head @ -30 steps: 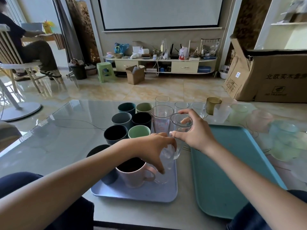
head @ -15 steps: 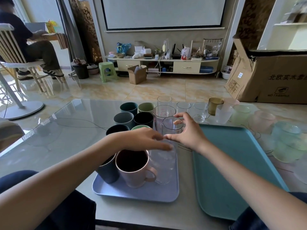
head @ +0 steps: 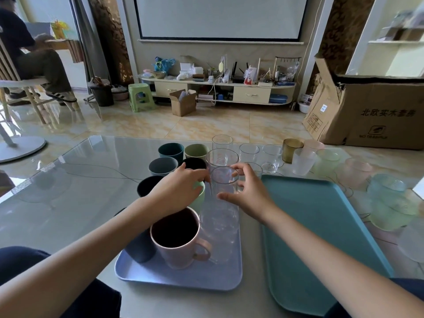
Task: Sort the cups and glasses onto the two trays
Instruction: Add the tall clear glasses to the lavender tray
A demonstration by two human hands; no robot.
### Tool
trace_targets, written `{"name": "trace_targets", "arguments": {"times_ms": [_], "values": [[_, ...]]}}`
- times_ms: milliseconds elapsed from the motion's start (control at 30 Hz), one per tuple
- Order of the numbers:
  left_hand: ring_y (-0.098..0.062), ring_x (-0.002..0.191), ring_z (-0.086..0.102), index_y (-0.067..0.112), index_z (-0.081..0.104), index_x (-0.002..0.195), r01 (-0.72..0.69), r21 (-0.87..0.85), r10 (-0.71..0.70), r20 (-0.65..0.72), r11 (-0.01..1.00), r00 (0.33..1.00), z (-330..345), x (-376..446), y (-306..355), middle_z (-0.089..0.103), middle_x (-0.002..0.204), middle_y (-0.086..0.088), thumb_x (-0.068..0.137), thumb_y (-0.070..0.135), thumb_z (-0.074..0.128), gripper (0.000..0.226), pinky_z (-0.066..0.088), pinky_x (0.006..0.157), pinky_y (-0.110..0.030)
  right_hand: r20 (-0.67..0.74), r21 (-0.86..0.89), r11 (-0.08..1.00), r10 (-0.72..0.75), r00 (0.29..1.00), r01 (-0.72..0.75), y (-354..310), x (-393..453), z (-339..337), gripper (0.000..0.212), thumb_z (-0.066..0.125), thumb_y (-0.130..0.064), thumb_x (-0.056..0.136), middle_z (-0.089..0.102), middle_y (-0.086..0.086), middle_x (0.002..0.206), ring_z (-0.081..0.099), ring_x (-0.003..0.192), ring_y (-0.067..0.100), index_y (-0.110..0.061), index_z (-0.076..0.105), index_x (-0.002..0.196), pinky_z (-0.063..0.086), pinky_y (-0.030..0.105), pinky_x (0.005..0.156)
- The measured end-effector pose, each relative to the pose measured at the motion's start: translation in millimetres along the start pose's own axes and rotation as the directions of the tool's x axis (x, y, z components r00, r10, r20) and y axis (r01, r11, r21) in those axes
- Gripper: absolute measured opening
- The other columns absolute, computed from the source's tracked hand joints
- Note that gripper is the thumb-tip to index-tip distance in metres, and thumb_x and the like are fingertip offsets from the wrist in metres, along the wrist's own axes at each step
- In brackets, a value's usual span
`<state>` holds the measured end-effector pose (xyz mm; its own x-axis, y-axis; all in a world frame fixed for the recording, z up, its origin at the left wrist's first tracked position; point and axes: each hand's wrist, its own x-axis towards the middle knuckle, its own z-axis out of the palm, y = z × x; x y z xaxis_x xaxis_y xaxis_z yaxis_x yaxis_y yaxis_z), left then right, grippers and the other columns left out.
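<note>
On the lilac tray (head: 160,277) nearest the person, a pink mug (head: 177,239) and a tall clear glass (head: 219,228) are standing side by side. Just beyond them, a clear tumbler (head: 223,180) is being grasped by the curled fingers of the right hand (head: 246,193), with the left hand (head: 181,191) curled against its other side. Should the tumbler be lowered askew, glass could be knocked against glass and the tall one toppled; farther back on the bench (head: 68,191), the crowded cups (head: 171,152) are being left at risk from a passing wrist.

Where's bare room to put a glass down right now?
The teal tray is bare throughout. The lavender tray has a free strip in front of the pink mug. It is crowded behind, round the clear glass between both hands.
</note>
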<state>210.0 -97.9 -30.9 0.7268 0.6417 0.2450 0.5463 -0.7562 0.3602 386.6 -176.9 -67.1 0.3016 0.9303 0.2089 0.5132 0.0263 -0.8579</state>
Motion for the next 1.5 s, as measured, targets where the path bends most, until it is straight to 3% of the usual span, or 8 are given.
{"name": "trace_targets", "arguments": {"times_ms": [100, 333, 533, 733, 867, 1067, 1267, 1500], "values": [[-0.021, 0.107, 0.051, 0.024, 0.058, 0.107, -0.033, 0.04, 0.032, 0.006, 0.999, 0.999, 6, 0, -4, 0.066, 0.106, 0.001, 0.089, 0.019, 0.053, 0.02, 0.027, 0.108, -0.033, -0.009, 0.01, 1.0, 0.011, 1.0, -0.011, 4, 2, 6, 0.077, 0.084, -0.028, 0.066, 0.044, -0.002, 0.123, 0.052, 0.103, 0.011, -0.021, 0.038, 0.128, 0.046, 0.024, 0.081], [-0.021, 0.095, 0.055, 0.021, 0.053, 0.089, -0.042, 0.039, 0.041, 0.017, 0.998, 0.999, 5, 7, -5, 0.065, 0.092, 0.001, 0.087, 0.017, 0.053, 0.005, 0.021, 0.115, -0.034, -0.006, 0.038, 0.999, 0.023, 1.0, -0.022, 7, 4, 11, 0.076, 0.083, -0.029, 0.067, 0.048, -0.003, 0.119, 0.053, 0.105, 0.01, -0.025, 0.038, 0.127, 0.046, 0.022, 0.083], [-0.014, 0.076, 0.045, 0.017, 0.053, 0.09, -0.064, 0.012, 0.064, 0.006, 0.998, 0.998, 6, 4, -6, 0.043, 0.069, 0.016, 0.085, 0.022, 0.058, 0.009, 0.034, 0.095, -0.033, 0.006, 0.011, 1.0, 0.025, 1.0, -0.025, 4, 4, 10, 0.076, 0.086, -0.034, 0.06, 0.051, -0.013, 0.099, 0.055, 0.096, 0.006, -0.028, 0.039, 0.12, 0.048, 0.021, 0.079], [-0.014, 0.089, 0.06, 0.017, 0.063, 0.102, 0.004, -0.053, -0.001, 0.059, 0.999, 0.998, -9, 7, -20, 0.068, 0.102, 0.003, 0.082, 0.013, 0.059, 0.021, 0.043, 0.074, -0.018, 0.202, 0.001, 0.99, 0.135, 0.97, -0.138, -5, 6, -12, 0.078, 0.079, -0.012, 0.072, 0.052, 0.006, 0.114, 0.058, 0.106, 0.019, -0.021, 0.032, 0.133, 0.045, 0.028, 0.092], [-0.012, 0.084, 0.065, 0.011, 0.066, 0.1, 0.098, -0.096, -0.091, 0.075, 0.991, 0.993, -15, 11, -35, 0.07, 0.096, 0.0, 0.08, 0.001, 0.054, 0.025, 0.04, 0.068, -0.002, 0.251, -0.1, 0.979, 0.199, 0.947, -0.179, -16, -5, -40, 0.051, 0.062, 0.003, 0.082, 0.056, 0.012, 0.116, 0.064, 0.1, 0.025, -0.022, 0.043, 0.122, 0.047, 0.028, 0.081], [-0.005, 0.079, 0.061, 0.021, 0.068, 0.096, 0.026, -0.008, -0.024, 0.204, 1.0, 0.979, 0, 6, -29, 0.071, 0.092, 0.007, 0.078, 0.014, 0.061, 0.021, 0.04, 0.071, -0.01, 0.634, -0.353, 0.933, 0.296, 0.714, -0.073, -30, -38, -47, 0.088, 0.08, -0.028, 0.07, 0.035, -0.015, 0.137, 0.047, 0.123, 0.009, -0.043, 0.022, 0.136, 0.045, 0.023, 0.094], [0.005, 0.058, 0.051, 0.021, 0.067, 0.096, 0.018, -0.003, -0.017, 0.223, 1.0, 0.975, 3, 4, -29, 0.059, 0.066, 0.016, 0.082, 0.015, 0.058, 0.018, 0.037, 0.057, 0.001, 0.516, -0.315, 0.949, 0.148, 0.844, 0.026, -32, -44, -16, 0.092, 0.082, -0.041, 0.064, 0.043, -0.013, 0.126, 0.045, 0.118, 0.004, -0.041, 0.024, 0.135, 0.034, 0.019, 0.096], [0.006, 0.059, 0.052, 0.02, 0.067, 0.095, 0.008, -0.026, -0.002, 0.225, 1.0, 0.974, 0, 1, -26, 0.059, 0.066, 0.016, 0.083, 0.013, 0.057, 0.018, 0.037, 0.057, 0.0, 0.527, -0.345, 0.936, 0.134, 0.839, 0.068, -33, -44, -23, 0.083, 0.085, -0.036, 0.058, 0.051, -0.017, 0.114, 0.053, 0.106, 0.003, -0.04, 0.037, 0.125, 0.046, 0.028, 0.095]]}}
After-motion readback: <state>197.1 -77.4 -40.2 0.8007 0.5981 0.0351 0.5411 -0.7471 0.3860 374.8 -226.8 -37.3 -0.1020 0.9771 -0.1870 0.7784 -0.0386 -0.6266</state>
